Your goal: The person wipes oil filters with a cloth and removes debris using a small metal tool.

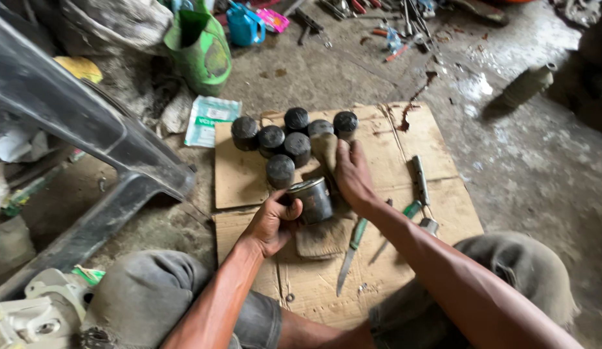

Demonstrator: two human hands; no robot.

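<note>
My left hand (272, 223) grips a dark metal cylinder with an open shiny rim (312, 200), held on its side just above a flattened cardboard sheet (437, 152). My right hand (353, 174) presses a dirty brown rag (325, 150) against the far side of that cylinder; more of the rag (323, 239) lies under it. Just beyond the hands, several similar black cylinders (283, 143) stand upright in a cluster on the cardboard.
A green-handled screwdriver (350, 254), a metal tool (420, 181) and a small socket (429, 225) lie on the cardboard to the right. A dark plastic chair (87, 123) stands at left, a green bag (201, 48) and blue jug (245, 26) behind. My knees frame the sheet.
</note>
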